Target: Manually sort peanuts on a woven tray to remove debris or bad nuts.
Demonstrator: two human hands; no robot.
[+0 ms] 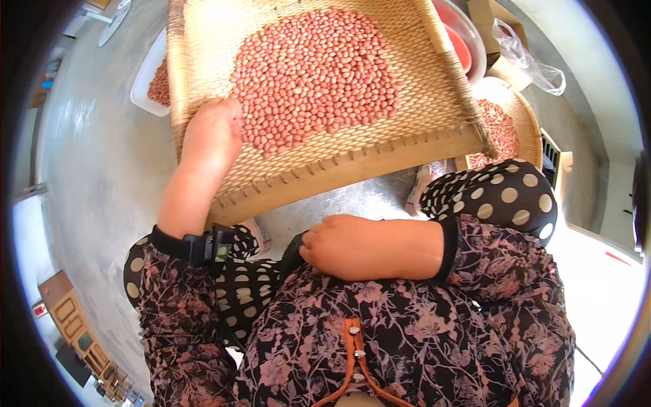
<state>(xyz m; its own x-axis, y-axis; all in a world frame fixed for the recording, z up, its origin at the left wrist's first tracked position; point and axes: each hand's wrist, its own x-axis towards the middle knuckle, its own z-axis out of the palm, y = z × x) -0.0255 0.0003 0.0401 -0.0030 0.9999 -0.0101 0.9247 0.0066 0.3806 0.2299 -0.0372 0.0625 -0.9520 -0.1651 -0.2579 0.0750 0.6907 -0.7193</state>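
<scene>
Resting at the peanuts' (315,78) edge, left hand (211,136) inside tray (352,169).

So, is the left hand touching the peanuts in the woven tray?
Touching. The head view shows the left hand resting in the woven tray, fingers against the peanuts.

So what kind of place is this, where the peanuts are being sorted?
Probably a home yard or farmhouse floor: bare concrete floor, a woven tray of peanuts under the left hand, and more peanuts in a white tray and a basket.
</scene>
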